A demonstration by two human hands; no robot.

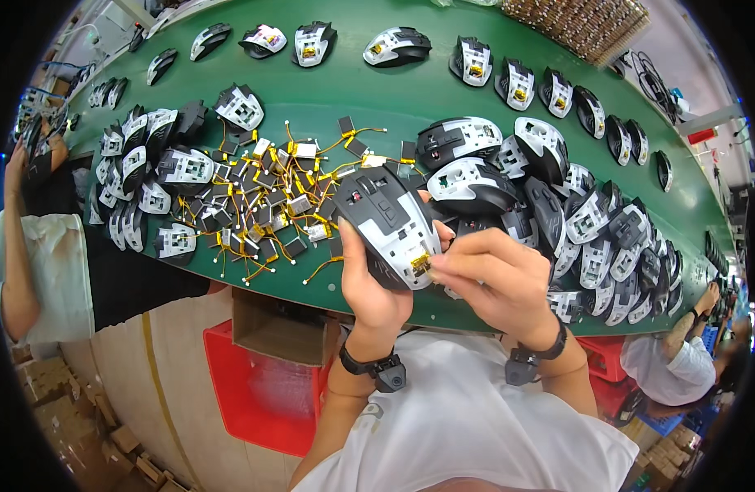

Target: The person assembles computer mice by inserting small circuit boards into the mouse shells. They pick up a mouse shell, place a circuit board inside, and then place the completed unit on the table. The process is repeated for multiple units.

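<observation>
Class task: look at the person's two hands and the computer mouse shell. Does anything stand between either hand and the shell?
Nothing visible does. The left hand grips the mouse shell directly from below, and the right hand fingertips pinch at its small yellow part.

- A long green desk [328,98] is seen curving across the view.
- A heap of small black parts with yellow wires [267,201] is spread on it, left of centre.
- Black-and-white mouse shells [144,176] are piled at the left, and a bigger pile [595,221] lies at the right.
- Single mouse shells [398,45] are lined up along the far edge.
- A red crate [242,385] is set on the floor below the desk, with a brown cardboard box [283,328] just above it.
- A seated person in white [673,369] is seen at the right.
</observation>
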